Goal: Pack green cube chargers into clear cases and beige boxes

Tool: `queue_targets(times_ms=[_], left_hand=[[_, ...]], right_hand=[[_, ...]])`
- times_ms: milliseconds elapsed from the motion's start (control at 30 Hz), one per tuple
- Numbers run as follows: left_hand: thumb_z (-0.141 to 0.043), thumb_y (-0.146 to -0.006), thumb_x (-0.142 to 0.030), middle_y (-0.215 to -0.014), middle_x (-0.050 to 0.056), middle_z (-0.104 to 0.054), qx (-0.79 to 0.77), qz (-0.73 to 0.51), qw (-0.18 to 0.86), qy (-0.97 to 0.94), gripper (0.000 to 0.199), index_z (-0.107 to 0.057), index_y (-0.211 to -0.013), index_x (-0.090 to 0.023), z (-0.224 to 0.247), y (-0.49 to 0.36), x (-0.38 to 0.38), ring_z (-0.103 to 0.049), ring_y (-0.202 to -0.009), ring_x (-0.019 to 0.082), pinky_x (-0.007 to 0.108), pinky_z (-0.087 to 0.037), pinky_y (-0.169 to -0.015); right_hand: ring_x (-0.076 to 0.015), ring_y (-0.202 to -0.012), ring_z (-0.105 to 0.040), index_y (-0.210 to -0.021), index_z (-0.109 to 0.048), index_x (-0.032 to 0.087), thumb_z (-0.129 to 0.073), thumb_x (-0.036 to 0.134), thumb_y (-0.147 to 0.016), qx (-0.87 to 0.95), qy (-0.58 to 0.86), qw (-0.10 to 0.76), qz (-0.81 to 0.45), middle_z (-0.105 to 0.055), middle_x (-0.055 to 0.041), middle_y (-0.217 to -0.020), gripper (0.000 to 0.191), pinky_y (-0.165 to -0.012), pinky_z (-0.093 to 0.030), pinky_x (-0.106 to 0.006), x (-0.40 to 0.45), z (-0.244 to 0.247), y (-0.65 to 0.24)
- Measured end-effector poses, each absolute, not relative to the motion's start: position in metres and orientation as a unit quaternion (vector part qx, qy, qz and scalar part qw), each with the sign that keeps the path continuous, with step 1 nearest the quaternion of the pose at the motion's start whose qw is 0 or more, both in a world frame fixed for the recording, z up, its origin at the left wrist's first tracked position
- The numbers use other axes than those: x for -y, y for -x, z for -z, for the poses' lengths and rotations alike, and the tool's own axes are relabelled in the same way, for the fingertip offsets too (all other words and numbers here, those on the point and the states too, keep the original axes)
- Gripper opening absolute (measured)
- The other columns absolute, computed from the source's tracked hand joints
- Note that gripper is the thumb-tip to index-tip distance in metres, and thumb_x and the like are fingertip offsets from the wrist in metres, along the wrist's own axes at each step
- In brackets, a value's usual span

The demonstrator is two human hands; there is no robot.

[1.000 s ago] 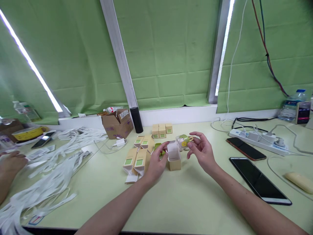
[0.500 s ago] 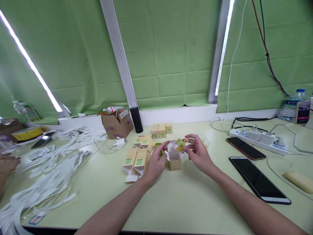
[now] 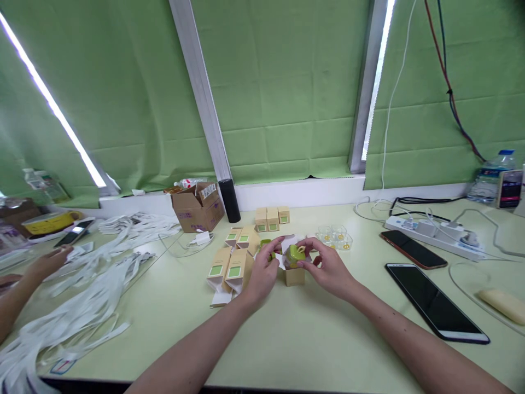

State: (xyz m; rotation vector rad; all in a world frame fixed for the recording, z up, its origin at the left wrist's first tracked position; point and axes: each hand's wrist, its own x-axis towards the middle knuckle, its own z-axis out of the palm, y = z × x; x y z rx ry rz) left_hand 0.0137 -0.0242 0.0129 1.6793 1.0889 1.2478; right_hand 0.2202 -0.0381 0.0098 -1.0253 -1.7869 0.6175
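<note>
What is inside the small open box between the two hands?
A green-capped clear item sits in the open box, held by the right hand. Its lower part and the box bottom are hidden.

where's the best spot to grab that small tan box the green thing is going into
Probably by the two bare side walls of the small tan box, low down, coming in from the near side. It stands upright with its white flaps open at the top, where the right hand holds the green item and the left hand steadies the left edge, so the top is taken.
</note>
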Motion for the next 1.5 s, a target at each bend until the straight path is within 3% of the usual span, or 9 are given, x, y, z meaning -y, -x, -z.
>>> queue_targets(times_ms=[833,967,1167,1300,1500], left_hand=[[-0.048,-0.079,-0.011,-0.116,0.008,-0.066,-0.415,-0.493,0.369,-0.670,0.064,-0.067,-0.139,-0.021,-0.007,-0.013,0.021,-0.059,-0.111,0.022,0.036,-0.047,-0.100],[-0.049,-0.079,-0.011,-0.114,0.008,-0.067,-0.412,-0.496,0.364,-0.673,0.062,-0.068,-0.138,-0.021,-0.006,-0.013,0.020,-0.059,-0.110,0.022,0.035,-0.047,-0.100],[-0.050,-0.079,-0.012,-0.115,0.008,-0.067,-0.403,-0.492,0.369,-0.678,0.063,-0.068,-0.139,-0.022,-0.005,-0.013,0.020,-0.060,-0.110,0.022,0.035,-0.047,-0.099],[-0.050,-0.079,-0.012,-0.116,0.008,-0.067,-0.406,-0.488,0.374,-0.676,0.064,-0.067,-0.140,-0.021,-0.006,-0.014,0.020,-0.060,-0.111,0.023,0.035,-0.047,-0.100],[-0.050,-0.078,-0.011,-0.117,0.008,-0.067,-0.406,-0.487,0.370,-0.679,0.065,-0.067,-0.140,-0.020,-0.009,-0.014,0.022,-0.059,-0.108,0.023,0.035,-0.048,-0.097]], right_hand=[[-0.0260,-0.103,-0.065,-0.123,-0.058,0.027,-0.059,0.016,-0.093,0.815,0.376,0.416,-0.145,-0.067,-0.0103,-0.119,0.032,-0.074,-0.061,-0.039,0.042,-0.001,-0.218],[-0.0259,-0.100,-0.064,-0.109,-0.062,0.026,-0.051,0.018,-0.100,0.819,0.363,0.425,-0.129,-0.070,-0.0102,-0.111,0.016,-0.076,-0.058,-0.040,0.041,-0.001,-0.216],[-0.0260,-0.097,-0.066,-0.101,-0.064,0.026,-0.044,0.021,-0.105,0.807,0.368,0.452,-0.088,-0.072,-0.0089,-0.104,0.021,-0.082,-0.057,-0.043,0.037,0.000,-0.212],[-0.0237,-0.093,-0.067,-0.099,-0.066,0.026,-0.046,0.024,-0.105,0.785,0.382,0.474,-0.112,-0.064,-0.0107,-0.114,0.020,-0.073,-0.058,-0.038,0.037,0.003,-0.210],[-0.0255,-0.098,-0.064,-0.092,-0.071,0.026,-0.056,0.026,-0.100,0.747,0.420,0.498,-0.130,-0.055,-0.0099,-0.111,0.016,-0.067,-0.058,-0.036,0.036,0.005,-0.208]])
